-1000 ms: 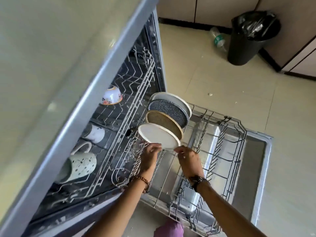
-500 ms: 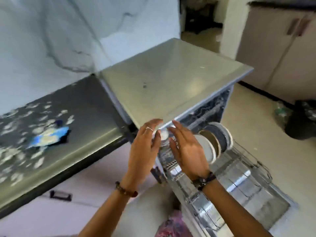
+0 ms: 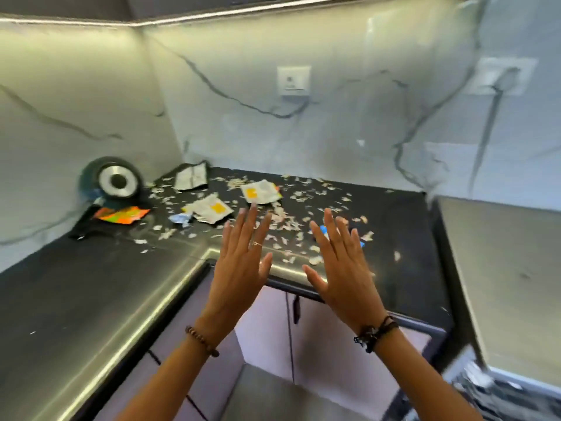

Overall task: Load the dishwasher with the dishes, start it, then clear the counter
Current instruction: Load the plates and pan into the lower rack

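We hold our left hand (image 3: 239, 268) and right hand (image 3: 340, 268) flat and empty above the dark counter (image 3: 91, 287), where scraps (image 3: 291, 229) and packets (image 3: 212, 208) toward twelve o'clock remain uncleared, dishwasher (image 3: 501, 287) at three o'clock.

A home kitchen: a dark corner counter (image 3: 91, 287) under marble-look wall panels (image 3: 334, 110), a wall socket (image 3: 293, 80), and cabinet doors (image 3: 321, 335) below.

Left hand (image 3: 239, 268), right hand (image 3: 340, 268) raised, fingers (image 3: 247, 221) straight, empty.
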